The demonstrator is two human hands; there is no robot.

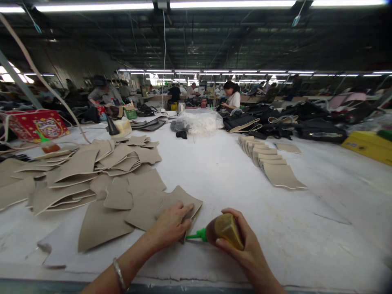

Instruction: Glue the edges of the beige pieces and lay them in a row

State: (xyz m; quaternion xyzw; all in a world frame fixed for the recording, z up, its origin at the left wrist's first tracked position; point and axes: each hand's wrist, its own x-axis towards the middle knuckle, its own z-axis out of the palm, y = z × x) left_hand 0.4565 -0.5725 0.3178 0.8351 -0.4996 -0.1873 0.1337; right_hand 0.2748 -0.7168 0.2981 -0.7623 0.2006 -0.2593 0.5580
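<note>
My right hand (pixel 245 241) is wrapped round a squeeze bottle (pixel 225 230) of amber liquid, probably glue. The bottle is tipped on its side, its green nozzle (pixel 196 235) pointing left at the near right edge of a beige panel (pixel 177 198). My left hand (pixel 173 224) rests on that panel with fingers stretched out and apart, pressing it down. Whether the nozzle tip touches the panel I cannot tell. Under and left of it lie more overlapping beige panels (pixel 104 224). A bracelet (pixel 119 273) circles my left wrist.
A heap of beige panels (pixel 76 165) covers the left side. A fanned row of curved panels (pixel 280 173) lies to the right. Farther back are a second green-tipped bottle (pixel 49 143), a red box (pixel 36 124), a clear plastic bag (pixel 199 120), black bags (pixel 318 126) and a yellow box (pixel 367 145). Co-workers sit beyond.
</note>
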